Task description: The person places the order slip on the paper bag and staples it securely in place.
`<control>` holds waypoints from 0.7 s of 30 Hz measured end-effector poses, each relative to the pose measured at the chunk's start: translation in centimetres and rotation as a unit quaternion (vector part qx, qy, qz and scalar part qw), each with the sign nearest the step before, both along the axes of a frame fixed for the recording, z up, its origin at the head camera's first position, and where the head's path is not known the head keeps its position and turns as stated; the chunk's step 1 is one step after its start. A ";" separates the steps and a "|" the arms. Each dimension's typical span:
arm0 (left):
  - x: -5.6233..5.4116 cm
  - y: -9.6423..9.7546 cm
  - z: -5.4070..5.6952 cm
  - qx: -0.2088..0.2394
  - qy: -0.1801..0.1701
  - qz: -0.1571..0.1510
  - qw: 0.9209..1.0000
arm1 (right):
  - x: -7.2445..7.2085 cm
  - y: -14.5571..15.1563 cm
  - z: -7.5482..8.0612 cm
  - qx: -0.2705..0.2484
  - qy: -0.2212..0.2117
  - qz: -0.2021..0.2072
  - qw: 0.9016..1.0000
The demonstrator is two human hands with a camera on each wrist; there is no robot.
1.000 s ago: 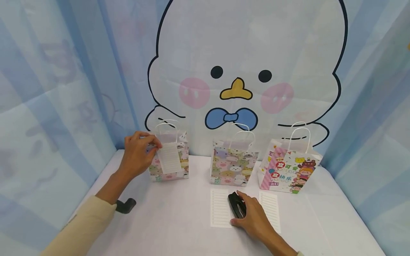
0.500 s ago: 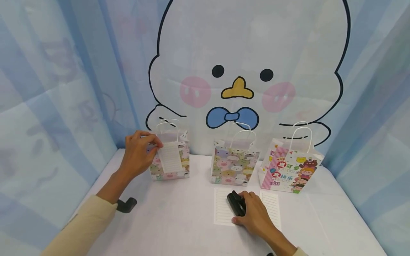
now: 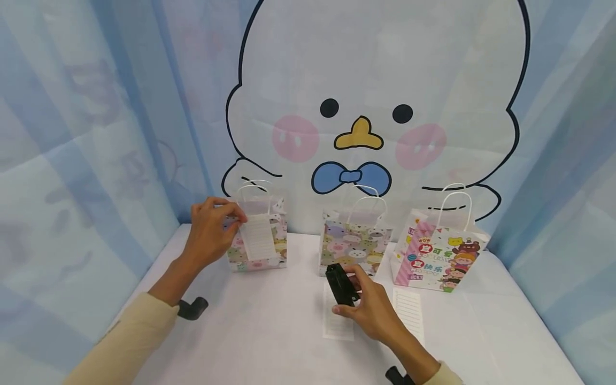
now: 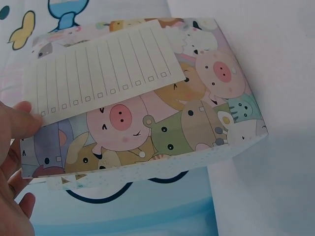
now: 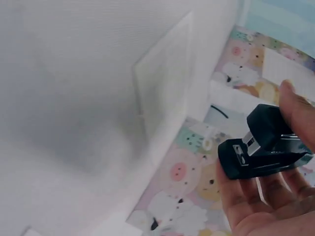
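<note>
At the left, my left hand (image 3: 212,230) pinches a lined paper slip (image 3: 258,238) by its top corner against the front of a cartoon-animal paper bag (image 4: 187,120). The slip has a row of small checkboxes along one edge in the left wrist view. A black stapler (image 3: 341,284) is held in my right hand (image 3: 369,307), raised over the table in front of the middle bag. In the right wrist view the stapler (image 5: 263,145) lies between thumb and fingers, its jaws apart at the front end. The left thumb shows on the slip; its fingers are partly hidden behind the bag.
The middle animal-print bag (image 3: 356,246) and a pink-striped bag (image 3: 440,256) stand upright along the back of the white table (image 3: 269,331). One lined slip (image 3: 337,321) lies under the right hand, another slip (image 3: 408,313) to its right. A printed curtain (image 3: 361,64) hangs behind.
My right hand has lifted the stapler off the table and moved it up and slightly left, uncovering more of the slip beneath. The left hand keeps its pinch on the slip at the left bag.
</note>
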State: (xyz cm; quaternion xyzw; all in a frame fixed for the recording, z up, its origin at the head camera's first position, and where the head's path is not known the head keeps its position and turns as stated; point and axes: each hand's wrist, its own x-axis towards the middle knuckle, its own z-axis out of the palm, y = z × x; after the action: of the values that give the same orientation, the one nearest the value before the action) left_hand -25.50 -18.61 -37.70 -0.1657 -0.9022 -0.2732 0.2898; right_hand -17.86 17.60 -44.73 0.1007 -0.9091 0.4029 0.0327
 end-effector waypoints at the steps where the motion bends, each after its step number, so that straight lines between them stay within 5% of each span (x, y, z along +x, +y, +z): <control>1: 0.0 0.0 0.0 0.000 0.000 0.000 1.000 | -0.1 -0.3 0.2 -0.008 0.000 0.005 1.000; 21: 0.2 0.1 0.1 -0.006 -0.007 0.003 1.000 | -3.0 -7.9 4.8 -0.100 0.035 0.095 0.990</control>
State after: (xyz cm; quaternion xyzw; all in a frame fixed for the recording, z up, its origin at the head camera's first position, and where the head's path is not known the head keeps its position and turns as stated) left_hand -25.25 -18.47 -37.57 -0.1627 -0.9065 -0.2676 0.2832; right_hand -20.86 9.68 -39.92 0.1969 -0.8488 0.4894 0.0361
